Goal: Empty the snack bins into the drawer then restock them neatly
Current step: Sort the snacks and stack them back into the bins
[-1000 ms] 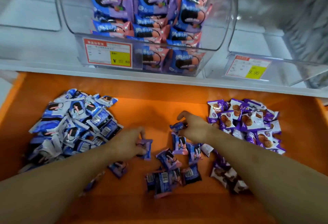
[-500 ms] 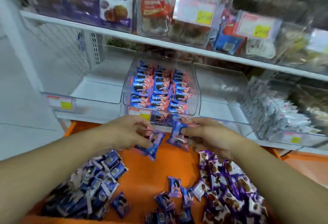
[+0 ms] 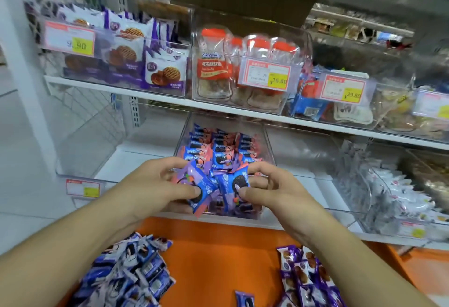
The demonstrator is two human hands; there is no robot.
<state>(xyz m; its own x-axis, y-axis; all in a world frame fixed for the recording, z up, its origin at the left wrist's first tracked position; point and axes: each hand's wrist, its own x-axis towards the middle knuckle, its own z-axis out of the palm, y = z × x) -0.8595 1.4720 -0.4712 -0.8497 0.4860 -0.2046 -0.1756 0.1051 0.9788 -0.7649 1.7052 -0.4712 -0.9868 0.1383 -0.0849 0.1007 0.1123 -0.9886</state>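
1. Head view: both hands have come up off the orange drawer [image 3: 218, 258] since a second ago and now sit right at the front of the clear bin [image 3: 226, 141] on the lower shelf [image 3: 136, 156], higher and closer to it than half a second back.
2. Left hand [image 3: 155, 185] pinches a blue-and-pink cookie packet [image 3: 194, 185] between thumb and curled fingers. Right hand [image 3: 269, 187] pinches a second cookie packet [image 3: 233, 182] the same way. The two packets touch in the middle, just in front of the bin's rows of matching packets.
3. Still in the drawer: a blue packet pile [image 3: 126, 275] at the left edge, a purple packet pile [image 3: 306, 277] toward the right, and one loose packet [image 3: 245, 299] at the bottom edge.
4. Hard to see: the hands cover the bin's front wall and price tag, both piles are cut off at the bottom, and the right-hand bins are too blurry to read.
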